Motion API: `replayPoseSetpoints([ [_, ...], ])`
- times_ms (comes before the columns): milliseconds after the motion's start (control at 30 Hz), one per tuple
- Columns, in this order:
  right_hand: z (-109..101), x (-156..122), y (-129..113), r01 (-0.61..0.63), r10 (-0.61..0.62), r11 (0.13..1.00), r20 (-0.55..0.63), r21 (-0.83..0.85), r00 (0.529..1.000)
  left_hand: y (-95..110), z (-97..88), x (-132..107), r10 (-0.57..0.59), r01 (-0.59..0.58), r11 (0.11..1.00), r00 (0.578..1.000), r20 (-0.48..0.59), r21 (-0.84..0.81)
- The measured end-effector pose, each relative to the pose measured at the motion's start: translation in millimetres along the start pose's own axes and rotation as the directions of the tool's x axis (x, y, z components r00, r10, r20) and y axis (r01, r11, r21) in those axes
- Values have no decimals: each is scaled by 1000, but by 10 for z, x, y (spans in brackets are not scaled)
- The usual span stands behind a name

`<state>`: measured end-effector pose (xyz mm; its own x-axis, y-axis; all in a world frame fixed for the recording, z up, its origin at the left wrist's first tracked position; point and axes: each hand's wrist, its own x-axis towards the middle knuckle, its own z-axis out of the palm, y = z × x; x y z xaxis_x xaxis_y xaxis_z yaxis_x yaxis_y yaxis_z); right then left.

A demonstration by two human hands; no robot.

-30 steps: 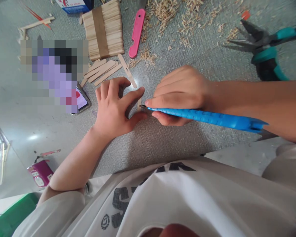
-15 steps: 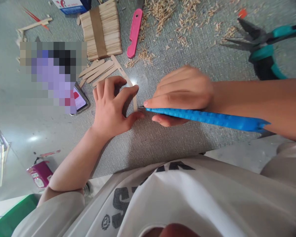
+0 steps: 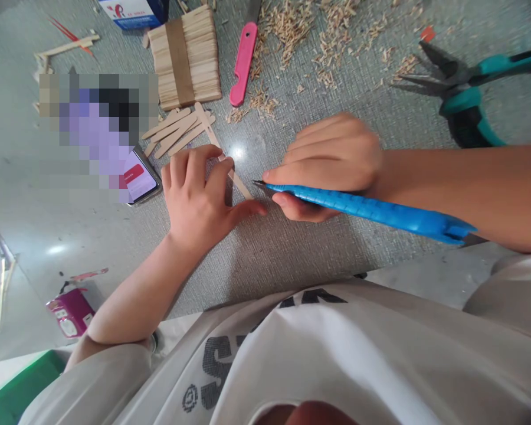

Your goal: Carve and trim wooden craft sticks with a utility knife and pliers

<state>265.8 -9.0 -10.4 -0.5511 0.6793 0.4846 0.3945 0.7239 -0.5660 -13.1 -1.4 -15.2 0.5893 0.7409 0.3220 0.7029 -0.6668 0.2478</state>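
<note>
The blue knife (image 3: 367,206), pinched in the right hand (image 3: 331,156), has just parted from the wooden stick (image 3: 240,185) at the left hand's (image 3: 199,192) one o'clock, under spread fingers, so contact seems paused.

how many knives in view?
2: a blue-handled knife in the right hand, and a pink-handled knife beside the wood shavings, its blade cut off by the top edge. Others may be hidden.
</note>
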Motion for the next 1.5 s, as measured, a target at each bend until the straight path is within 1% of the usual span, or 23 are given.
replayPoseSetpoints([
  [33, 3, 5, 0, 116, -119, 991, -43, -66, 992, 7, -2, 0, -10, 10, 1000, 1000, 3, 0],
  [67, 9, 10, 0, 210, -219, 970, -70, -119, 973, 13, -3, 1, -21, 21, 1000, 1000, 7, -1],
  [100, 17, 16, -1, 264, -277, 953, -79, -150, 957, 18, -3, 1, -32, 32, 999, 999, 12, -4],
  [200, 42, 25, -10, 276, -286, 949, -44, -153, 957, 33, 0, 2, -51, 51, 999, 998, 21, -18],
  [267, 49, 24, -14, 263, -277, 948, -64, -178, 959, 38, 2, 3, -55, 56, 998, 998, 29, -29],
  [400, 37, 18, 1, 206, -229, 963, -126, -174, 965, 37, -2, 6, -61, 62, 998, 997, 45, -26],
  [500, 25, 29, 2, 184, -209, 969, -154, -163, 966, 72, -19, -3, -48, 49, 999, 999, 7, -12],
  [533, 21, 35, -9, 154, -181, 975, -165, -160, 970, 99, -28, -10, -37, 37, 999, 999, -12, -3],
  [600, 12, 47, -48, 35, -63, 987, -182, -154, 981, 174, -51, -33, 6, -5, 1000, 999, -37, 16],
  [667, -5, 53, -101, -87, 59, 987, -195, -137, 979, 261, -72, -60, 57, -55, 998, 998, -33, 37],
  [700, -18, 55, -127, -129, 102, 984, -197, -125, 975, 300, -78, -74, 73, -71, 996, 997, -22, 50],
  [767, -48, 56, -166, -168, 146, 980, -199, -103, 969, 355, -82, -98, 84, -85, 994, 996, 20, 69],
  [833, -76, 64, -181, -215, 196, 973, -194, -80, 961, 381, -76, -114, 67, -73, 995, 994, 85, 71],
  [900, -97, 82, -170, -284, 270, 958, -203, -42, 941, 390, -69, -125, 41, -50, 997, 988, 150, 55],
  [967, -104, 108, -136, -328, 325, 945, -195, 18, 925, 400, -59, -138, 14, -22, 999, 980, 201, 34],
  [1033, -95, 132, -92, -333, 340, 940, -184, 70, 922, 418, -39, -153, 1, -3, 1000, 971, 238, 10],
  [1100, -71, 149, -55, -328, 342, 939, -197, 99, 919, 438, -1, -168, 3, -2, 1000, 968, 252, -5],
  [1200, -21, 157, -25, -330, 354, 933, -207, 143, 912, 446, 67, -178, 54, -51, 999, 974, 222, -20],
  [1233, -8, 158, -19, -324, 356, 928, -180, 182, 917, 438, 83, -174, 81, -78, 997, 975, 206, -26],
  [1267, 1, 158, -12, -337, 376, 916, -173, 219, 910, 423, 93, -167, 106, -103, 994, 976, 188, -29],
  [1300, 4, 157, -5, -361, 403, 900, -155, 243, 902, 401, 97, -157, 124, -119, 992, 976, 179, -36],
  [1333, 1, 157, 0, -353, 398, 900, -152, 255, 905, 375, 93, -144, 138, -131, 990, 972, 188, -50],
  [1500, -69, 149, -42, -402, 423, 898, -102, 181, 900, 279, 9, -109, 179, -165, 984, 950, 255, -74],
])
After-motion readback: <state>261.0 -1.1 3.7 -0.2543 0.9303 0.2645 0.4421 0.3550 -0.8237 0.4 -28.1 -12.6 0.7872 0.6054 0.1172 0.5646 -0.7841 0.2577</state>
